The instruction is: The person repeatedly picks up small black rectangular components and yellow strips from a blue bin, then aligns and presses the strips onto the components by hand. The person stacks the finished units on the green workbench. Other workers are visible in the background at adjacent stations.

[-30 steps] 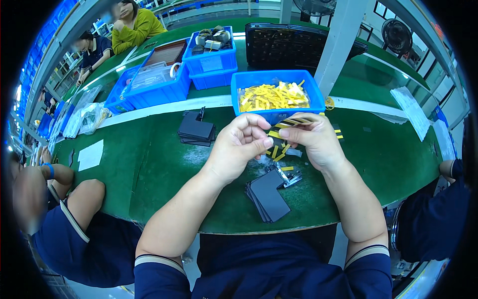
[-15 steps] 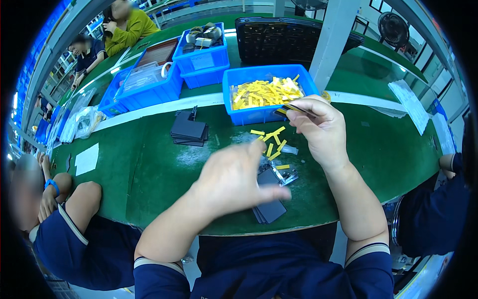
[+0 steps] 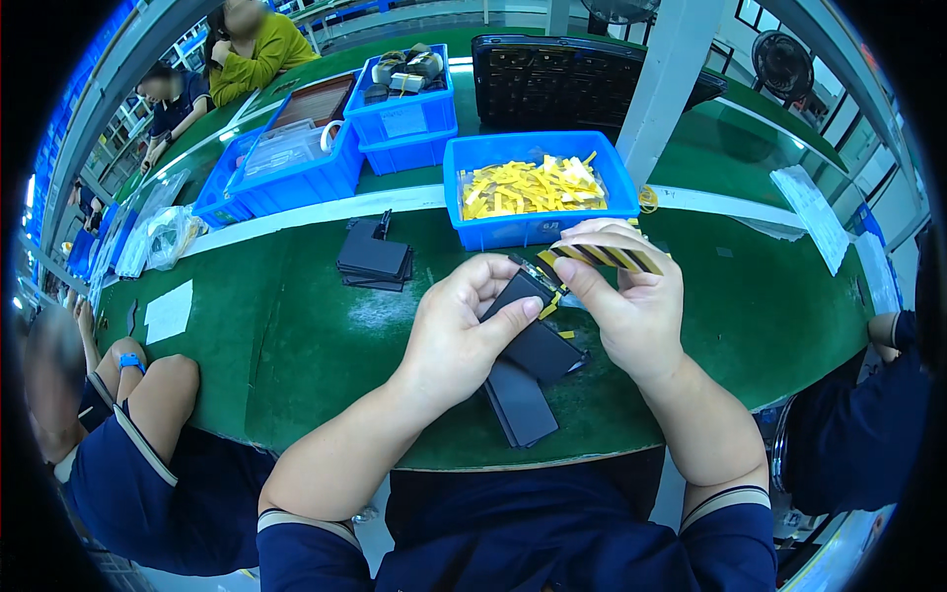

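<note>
My left hand [image 3: 449, 331] is closed around a flat dark-grey rectangular piece [image 3: 541, 345] with a shiny, narrow top end. My right hand [image 3: 631, 306] pinches a strip with yellow and dark stripes [image 3: 614, 258], close by the top end of that piece. Beneath the held piece lies a small stack of similar dark flat pieces [image 3: 521, 407]. A few small yellow strips [image 3: 566, 334] show on the green table near my fingers; others are hidden by my hands.
Just beyond my hands stands a blue bin [image 3: 513, 232] full of yellow strips [image 3: 533, 187]. Left of it, another stack of dark pieces [image 3: 375, 261] rests on the table. More blue bins [image 3: 306, 183], a grey post [image 3: 666, 89] and a black tray [image 3: 547, 84] stand farther back. People sit nearby.
My left hand has taken hold of a dark flat piece and raised it off the table. My right hand has come down slightly, turning the striped strip into view beside it.
</note>
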A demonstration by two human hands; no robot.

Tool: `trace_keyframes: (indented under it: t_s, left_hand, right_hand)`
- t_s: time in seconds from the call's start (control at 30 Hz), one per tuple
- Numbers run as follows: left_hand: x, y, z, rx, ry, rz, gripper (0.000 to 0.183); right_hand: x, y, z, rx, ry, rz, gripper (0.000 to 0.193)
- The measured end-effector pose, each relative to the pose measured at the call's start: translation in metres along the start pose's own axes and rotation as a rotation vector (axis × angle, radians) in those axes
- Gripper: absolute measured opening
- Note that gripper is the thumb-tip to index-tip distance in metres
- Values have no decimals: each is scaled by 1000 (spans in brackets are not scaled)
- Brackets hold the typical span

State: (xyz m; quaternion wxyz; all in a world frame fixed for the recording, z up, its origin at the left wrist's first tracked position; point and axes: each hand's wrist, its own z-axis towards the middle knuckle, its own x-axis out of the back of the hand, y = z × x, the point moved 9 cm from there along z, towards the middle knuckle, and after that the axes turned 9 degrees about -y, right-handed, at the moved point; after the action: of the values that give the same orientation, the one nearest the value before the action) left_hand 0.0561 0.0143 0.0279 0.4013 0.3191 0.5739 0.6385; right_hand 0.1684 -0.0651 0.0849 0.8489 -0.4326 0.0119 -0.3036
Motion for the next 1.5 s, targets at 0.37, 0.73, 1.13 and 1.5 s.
trace_keyframes:
  t_s: [0.37,0.73,1.13,1.5]
  left_hand:
    - [-5,-7,0,-8,-66,-155,13]
    - [-7,-4,1,-39,-69,-173,15]
    - [-9,1,-3,-57,-48,25,17]
    - [-5,13,-6,-105,-45,70,21]
  right_hand:
    - [-5,5,0,-87,-93,-34,14]
    - [-8,4,1,-61,-153,-55,20]
    - [-14,-12,3,143,-136,-302,20]
    - [-17,-22,10,135,-324,-269,29]
